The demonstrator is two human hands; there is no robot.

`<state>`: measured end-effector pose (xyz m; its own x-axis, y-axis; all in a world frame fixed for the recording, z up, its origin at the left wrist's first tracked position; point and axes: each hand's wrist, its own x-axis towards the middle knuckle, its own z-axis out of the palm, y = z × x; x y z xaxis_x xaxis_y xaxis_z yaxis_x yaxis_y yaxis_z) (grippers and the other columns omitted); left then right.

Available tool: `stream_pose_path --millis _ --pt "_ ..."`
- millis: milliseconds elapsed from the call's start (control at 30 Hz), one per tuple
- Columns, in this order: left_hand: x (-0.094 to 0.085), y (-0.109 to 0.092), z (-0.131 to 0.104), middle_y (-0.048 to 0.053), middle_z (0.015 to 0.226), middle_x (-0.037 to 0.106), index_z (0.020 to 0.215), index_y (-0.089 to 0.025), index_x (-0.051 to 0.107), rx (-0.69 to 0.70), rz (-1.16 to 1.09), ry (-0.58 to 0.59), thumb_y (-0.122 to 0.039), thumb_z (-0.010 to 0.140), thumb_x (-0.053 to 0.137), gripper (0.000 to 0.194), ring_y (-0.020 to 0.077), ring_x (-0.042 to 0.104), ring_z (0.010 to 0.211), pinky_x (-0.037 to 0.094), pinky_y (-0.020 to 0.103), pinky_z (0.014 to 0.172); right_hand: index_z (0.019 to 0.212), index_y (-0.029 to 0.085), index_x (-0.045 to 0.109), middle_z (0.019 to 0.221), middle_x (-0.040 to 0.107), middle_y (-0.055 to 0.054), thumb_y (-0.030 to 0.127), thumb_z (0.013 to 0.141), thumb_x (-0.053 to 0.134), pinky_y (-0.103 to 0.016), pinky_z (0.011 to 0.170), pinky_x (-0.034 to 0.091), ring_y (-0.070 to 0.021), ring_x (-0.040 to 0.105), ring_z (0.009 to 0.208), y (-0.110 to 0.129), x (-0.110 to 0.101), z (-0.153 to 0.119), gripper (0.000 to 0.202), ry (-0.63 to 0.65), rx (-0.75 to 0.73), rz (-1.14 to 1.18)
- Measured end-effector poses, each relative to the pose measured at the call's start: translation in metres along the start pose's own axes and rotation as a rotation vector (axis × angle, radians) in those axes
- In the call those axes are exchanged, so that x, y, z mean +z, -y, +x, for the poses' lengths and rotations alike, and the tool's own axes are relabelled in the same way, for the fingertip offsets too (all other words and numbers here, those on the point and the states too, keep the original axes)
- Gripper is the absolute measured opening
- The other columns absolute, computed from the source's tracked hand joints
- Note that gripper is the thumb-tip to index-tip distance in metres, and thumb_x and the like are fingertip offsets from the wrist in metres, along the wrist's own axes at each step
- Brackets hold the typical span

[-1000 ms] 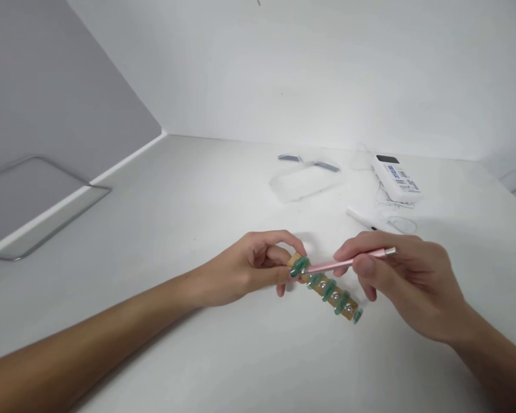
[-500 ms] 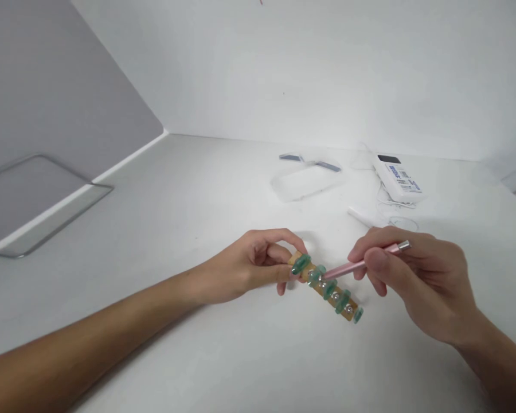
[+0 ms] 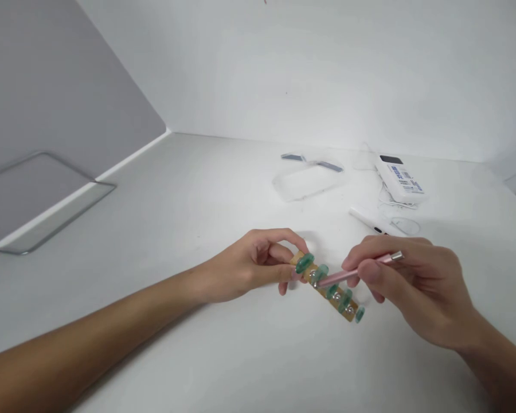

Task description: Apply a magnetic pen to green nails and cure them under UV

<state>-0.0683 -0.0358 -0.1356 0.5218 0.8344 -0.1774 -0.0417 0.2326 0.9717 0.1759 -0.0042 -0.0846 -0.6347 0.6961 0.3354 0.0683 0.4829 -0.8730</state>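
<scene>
Between the fingertips and thumb of my left hand (image 3: 262,264) is one end of a narrow tan strip (image 3: 340,310), held at a slant above the table. Along it sit several glossy green false nails (image 3: 304,263), with small silver ball-like studs (image 3: 337,296) between them. My right hand (image 3: 413,281) is closed round a slim pink pen-like tool (image 3: 380,261) with a silver end. Its lower tip meets the strip near the second green nail, at a silver stud. Whether the tip touches or hovers, I cannot tell.
At the back right lies a white box-shaped device (image 3: 399,179) with a dark panel and a thin white cable. A white pen-shaped item (image 3: 365,219) lies before it. Behind my hands is a clear tray (image 3: 301,184) with dark-labelled strips; a wire frame (image 3: 73,212) stands left.
The pink tool has tilted flatter, its tip shifting slightly left and down along the strip. My right hand has lowered a little. My left hand keeps its grip.
</scene>
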Motion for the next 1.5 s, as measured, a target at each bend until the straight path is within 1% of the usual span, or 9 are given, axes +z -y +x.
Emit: stream_pose_path --millis 133,300,367,567,767,967,1167,1333,1500 --pt "-0.0004 0.0006 -0.0011 0.004 0.082 0.070 0.106 -0.017 0.059 0.002 0.002 0.000 -0.019 0.092 0.063 0.015 0.0138 0.060 0.069 0.051 0.026 0.065 0.085 0.023 0.073 0.064 0.066 0.002 0.021 0.095 0.059 -0.021 0.039 0.037 -0.0084 0.052 0.046 -0.0002 0.0004 -0.0004 0.017 -0.012 0.022 -0.003" --pt "-0.0013 0.0005 -0.0035 0.003 0.081 0.070 0.105 -0.017 0.060 -0.006 0.012 -0.002 -0.017 0.092 0.061 0.013 0.0133 0.059 0.069 0.051 0.026 0.064 0.070 0.021 0.065 0.063 0.063 0.003 0.018 0.094 0.058 -0.024 0.046 0.039 -0.0085 0.049 0.048 -0.0031 0.0022 -0.0022 0.025 -0.187 0.070 -0.036" --pt "-0.0015 0.0002 -0.0038 0.003 0.082 0.070 0.104 -0.017 0.060 -0.003 0.008 0.001 -0.016 0.092 0.061 0.012 0.0130 0.058 0.070 0.052 0.026 0.065 0.068 0.021 0.064 0.063 0.061 0.004 0.017 0.093 0.058 -0.024 0.048 0.039 -0.0082 0.050 0.050 -0.0034 0.0024 -0.0019 0.026 -0.206 0.076 -0.044" --pt "-0.0012 -0.0002 -0.0027 0.003 0.079 0.069 0.104 -0.017 0.060 0.011 -0.007 -0.005 -0.018 0.092 0.062 0.012 0.0119 0.058 0.067 0.052 0.024 0.063 0.070 0.021 0.067 0.061 0.063 0.002 0.022 0.093 0.059 -0.023 0.041 0.036 -0.0088 0.050 0.046 -0.0008 0.0023 -0.0008 0.024 -0.074 0.065 -0.001" --pt "-0.0012 -0.0001 -0.0034 0.003 0.079 0.068 0.104 -0.017 0.061 -0.017 0.004 -0.021 -0.023 0.092 0.064 0.014 0.0128 0.058 0.067 0.053 0.026 0.063 0.068 0.020 0.064 0.059 0.061 0.001 0.022 0.093 0.059 -0.025 0.042 0.038 -0.0107 0.051 0.046 -0.0015 -0.0024 -0.0036 0.025 -0.136 0.087 0.032" --pt "-0.0021 -0.0012 -0.0023 0.002 0.080 0.070 0.104 -0.018 0.062 -0.008 -0.031 -0.018 -0.019 0.093 0.063 0.011 0.0109 0.058 0.066 0.052 0.023 0.064 0.072 0.020 0.067 0.061 0.064 0.002 0.020 0.093 0.059 -0.020 0.042 0.040 -0.0080 0.053 0.047 0.0005 -0.0042 -0.0025 0.023 -0.002 0.091 0.089" --pt "-0.0007 -0.0024 -0.0029 0.002 0.079 0.070 0.104 -0.017 0.062 -0.003 -0.053 -0.013 -0.016 0.093 0.062 0.010 0.0107 0.058 0.067 0.052 0.022 0.064 0.067 0.019 0.065 0.060 0.062 0.004 0.017 0.092 0.059 -0.020 0.045 0.041 -0.0073 0.053 0.049 0.0005 -0.0033 -0.0003 0.026 -0.101 0.097 0.029" --pt "-0.0007 -0.0016 -0.0026 0.002 0.080 0.070 0.104 -0.017 0.062 0.002 -0.055 -0.013 -0.015 0.093 0.062 0.011 0.0102 0.058 0.066 0.052 0.022 0.064 0.071 0.019 0.067 0.062 0.064 0.001 0.022 0.094 0.058 -0.021 0.041 0.038 -0.0080 0.051 0.046 0.0015 -0.0032 -0.0018 0.025 0.002 0.108 0.044" --pt "-0.0007 -0.0028 -0.0031 0.002 0.080 0.070 0.104 -0.017 0.062 -0.006 -0.051 -0.015 -0.015 0.093 0.062 0.012 0.0103 0.058 0.067 0.052 0.022 0.064 0.066 0.019 0.064 0.060 0.058 0.002 0.020 0.092 0.060 -0.023 0.043 0.037 -0.0076 0.047 0.046 -0.0024 -0.0035 -0.0014 0.027 -0.186 0.156 0.011"
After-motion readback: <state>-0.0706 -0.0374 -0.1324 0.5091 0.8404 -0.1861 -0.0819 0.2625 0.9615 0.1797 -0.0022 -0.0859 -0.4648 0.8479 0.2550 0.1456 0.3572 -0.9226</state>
